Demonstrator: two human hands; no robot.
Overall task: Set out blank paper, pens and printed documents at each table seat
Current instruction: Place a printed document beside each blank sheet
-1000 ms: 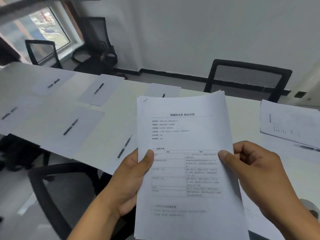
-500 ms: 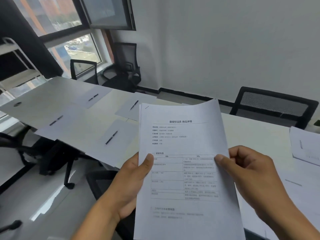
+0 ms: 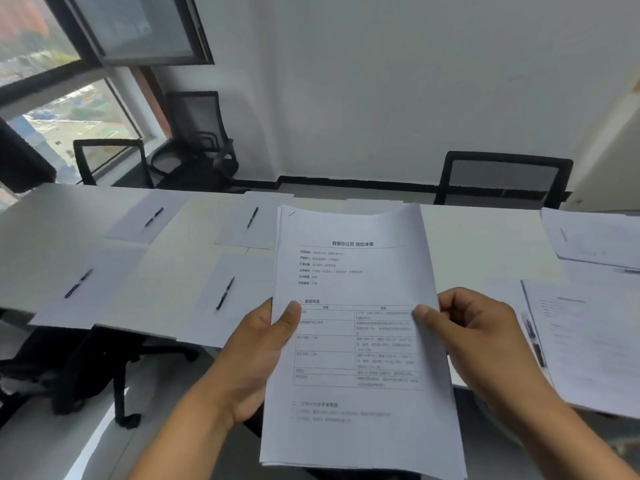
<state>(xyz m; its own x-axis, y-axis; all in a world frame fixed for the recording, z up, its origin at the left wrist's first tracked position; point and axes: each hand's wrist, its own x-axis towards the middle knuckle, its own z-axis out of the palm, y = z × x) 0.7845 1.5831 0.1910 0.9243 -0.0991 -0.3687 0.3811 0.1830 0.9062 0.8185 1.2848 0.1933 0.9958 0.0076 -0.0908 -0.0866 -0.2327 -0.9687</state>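
Printed document (image 3: 353, 271) heading, seemingly: "数据标注员 岗位详情"; rest illegible.

The stack of printed documents (image 3: 360, 327) hides a sheet behind its top edge; right of it, a pen (image 3: 535, 344) looks blurred, perhaps black, papers cut off.

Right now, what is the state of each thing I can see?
Printed stack: held upright above the table.
Left hand: grips the stack.
Right hand: pinches the stack's edge.
Near pen: lying on blank sheet.
Window: open.
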